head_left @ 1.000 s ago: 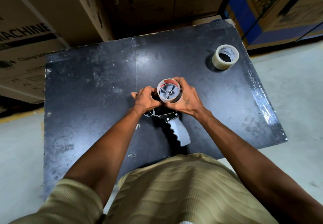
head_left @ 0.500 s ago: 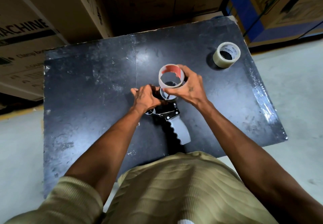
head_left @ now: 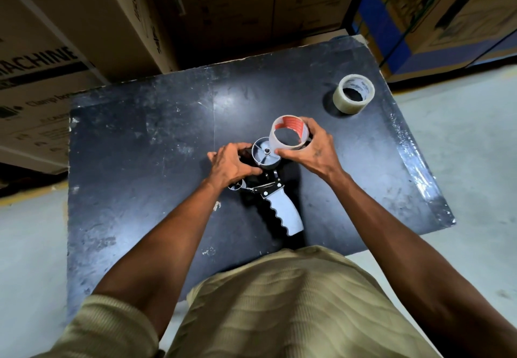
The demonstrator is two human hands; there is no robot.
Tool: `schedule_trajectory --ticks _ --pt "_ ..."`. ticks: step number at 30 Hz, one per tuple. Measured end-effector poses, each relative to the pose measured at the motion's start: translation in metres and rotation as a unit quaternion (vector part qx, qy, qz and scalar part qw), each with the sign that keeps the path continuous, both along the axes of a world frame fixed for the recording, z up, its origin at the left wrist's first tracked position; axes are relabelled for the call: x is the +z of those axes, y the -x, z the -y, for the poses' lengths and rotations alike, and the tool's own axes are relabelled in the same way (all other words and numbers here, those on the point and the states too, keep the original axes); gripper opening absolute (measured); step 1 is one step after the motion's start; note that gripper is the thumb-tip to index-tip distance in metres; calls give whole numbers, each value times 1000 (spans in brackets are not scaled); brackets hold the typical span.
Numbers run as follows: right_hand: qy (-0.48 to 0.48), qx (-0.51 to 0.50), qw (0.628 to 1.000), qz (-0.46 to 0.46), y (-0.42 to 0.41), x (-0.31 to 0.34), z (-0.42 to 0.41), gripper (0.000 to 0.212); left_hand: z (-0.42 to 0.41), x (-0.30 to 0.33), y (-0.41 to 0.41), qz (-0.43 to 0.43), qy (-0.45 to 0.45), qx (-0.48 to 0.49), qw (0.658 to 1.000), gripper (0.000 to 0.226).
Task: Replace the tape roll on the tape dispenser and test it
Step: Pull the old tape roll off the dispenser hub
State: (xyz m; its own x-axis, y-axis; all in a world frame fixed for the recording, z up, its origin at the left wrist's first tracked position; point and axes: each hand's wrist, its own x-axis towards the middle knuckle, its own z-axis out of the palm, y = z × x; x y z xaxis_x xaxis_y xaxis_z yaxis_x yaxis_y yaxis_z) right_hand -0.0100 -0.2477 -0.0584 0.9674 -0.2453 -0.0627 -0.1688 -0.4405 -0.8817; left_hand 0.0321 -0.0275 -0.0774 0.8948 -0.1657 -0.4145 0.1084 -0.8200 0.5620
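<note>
I see the spent tape core point(head_left: 289, 133), a thin cardboard ring printed red inside with a cloudy film on its outer face, pinched in the right hand point(head_left: 310, 149) and held tilted just beside the dispenser's bare hub. The grey tape dispenser point(head_left: 275, 199) lies on its side on the scuffed black tabletop point(head_left: 140, 162): a smooth round plastic spool wheel point(head_left: 264, 155) with a small metal pin at its centre, bright metal brackets, and a ridged, wavy pistol grip pointing toward me. The left hand point(head_left: 230, 163) is closed over the dispenser's front end (what lies under the fingers I cannot make out). Well apart, near the table's far right corner, a full roll of clear glossy tape point(head_left: 354, 97) sits flat. Brown cardboard cartons point(head_left: 84, 22) crowd the far edge; pale concrete floor point(head_left: 475, 162) flanks both sides.
</note>
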Motion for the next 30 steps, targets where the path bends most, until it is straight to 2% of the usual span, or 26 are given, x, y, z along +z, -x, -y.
schedule_trajectory --ticks 5,9,12,16,23,30 --pt "3 -30 999 -12 12 -7 17 78 -8 0 5 7 53 -3 999 81" --pt "20 -75 997 -20 23 -16 33 72 -19 -2 13 45 103 -13 994 81" --pt "60 -145 987 -19 34 -24 49 74 -26 0 20 34 140 42 989 71" --pt "127 -193 973 -24 51 -31 69 82 -36 -3 30 24 174 122 977 68" --pt "91 -275 956 -45 72 -33 104 81 -38 -2 53 35 199 247 948 32" --pt "61 -318 944 -64 83 -39 131 90 -47 -13 76 84 167 226 956 28"
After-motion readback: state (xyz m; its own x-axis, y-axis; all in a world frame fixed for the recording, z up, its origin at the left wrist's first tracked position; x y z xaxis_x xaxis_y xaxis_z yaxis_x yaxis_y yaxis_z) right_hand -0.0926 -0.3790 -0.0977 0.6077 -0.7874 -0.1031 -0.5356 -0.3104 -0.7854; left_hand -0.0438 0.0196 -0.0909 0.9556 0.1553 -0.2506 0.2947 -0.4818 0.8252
